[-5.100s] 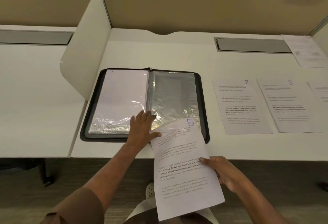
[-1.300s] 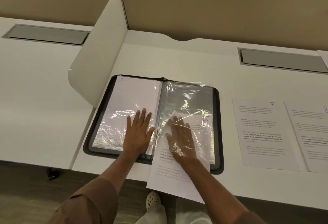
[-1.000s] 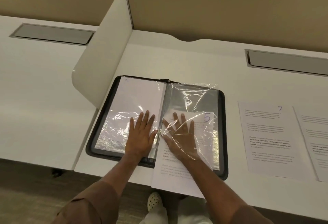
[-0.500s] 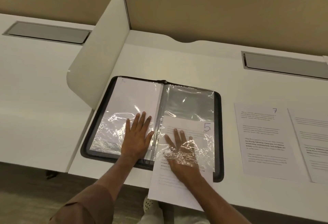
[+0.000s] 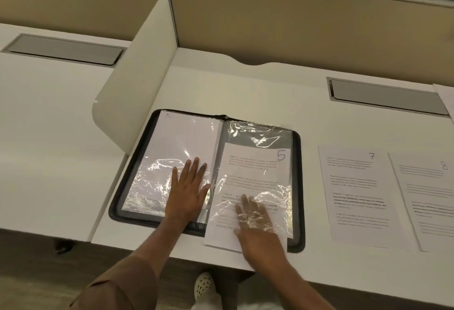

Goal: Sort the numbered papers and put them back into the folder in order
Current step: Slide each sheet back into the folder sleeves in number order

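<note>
A black zip folder [image 5: 298,187] lies open on the white desk with clear plastic sleeves on both sides. The paper numbered 5 [image 5: 255,169] is most of the way inside the right sleeve, its bottom edge sticking out over the folder's near rim. My right hand [image 5: 255,226] lies flat on that paper, fingers under the sleeve's plastic. My left hand [image 5: 188,192] presses flat on the left sleeve, which holds a white sheet [image 5: 186,137]. To the right of the folder, papers 7 [image 5: 356,194] and 8 [image 5: 427,201] lie side by side.
A white curved divider panel [image 5: 132,81] stands just left of the folder. Grey cable-tray lids [image 5: 385,96] are set into the desk at the back. Another sheet's edge [image 5: 446,98] shows at the far right. The desk's near edge is close to the folder.
Paper 5 has slid further up into the right sleeve. My right hand has drawn back toward the sleeve's near opening. My left hand has stayed pressing on the left sleeve.
</note>
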The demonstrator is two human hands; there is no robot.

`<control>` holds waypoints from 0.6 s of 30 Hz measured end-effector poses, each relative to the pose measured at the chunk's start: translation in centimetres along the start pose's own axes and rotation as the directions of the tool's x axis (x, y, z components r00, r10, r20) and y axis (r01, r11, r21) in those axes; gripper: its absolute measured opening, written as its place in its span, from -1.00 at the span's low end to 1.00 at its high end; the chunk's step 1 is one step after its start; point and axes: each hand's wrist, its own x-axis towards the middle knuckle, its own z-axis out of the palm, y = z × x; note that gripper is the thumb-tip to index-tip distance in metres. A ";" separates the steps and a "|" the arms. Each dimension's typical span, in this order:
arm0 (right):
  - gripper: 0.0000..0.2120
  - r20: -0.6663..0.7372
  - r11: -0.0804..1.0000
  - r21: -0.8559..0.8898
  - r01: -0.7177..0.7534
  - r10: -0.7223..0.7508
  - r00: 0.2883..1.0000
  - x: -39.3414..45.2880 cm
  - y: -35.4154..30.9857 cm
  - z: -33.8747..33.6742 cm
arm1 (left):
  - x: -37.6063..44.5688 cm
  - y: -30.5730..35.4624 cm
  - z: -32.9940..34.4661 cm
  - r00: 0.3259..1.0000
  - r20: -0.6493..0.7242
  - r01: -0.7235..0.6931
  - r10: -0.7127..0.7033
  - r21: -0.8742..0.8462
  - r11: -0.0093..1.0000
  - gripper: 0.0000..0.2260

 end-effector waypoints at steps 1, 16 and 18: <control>-0.43 -0.017 0.997 -0.075 -0.022 0.020 1.000 -0.6 -0.5 0.2 | 0.0 0.0 0.0 1.000 -0.003 -0.002 0.002 0.001 1.000 -0.44; -0.22 -0.110 0.969 -0.223 -0.106 0.083 0.990 6.8 1.5 -0.7 | -0.1 -0.1 -0.1 0.999 0.038 0.012 -0.011 -0.016 1.000 -0.41; -0.20 -0.066 0.972 -0.218 -0.086 0.073 0.995 6.8 1.3 -1.1 | 0.0 -0.1 -0.3 0.999 0.048 0.010 -0.007 -0.057 0.998 -0.39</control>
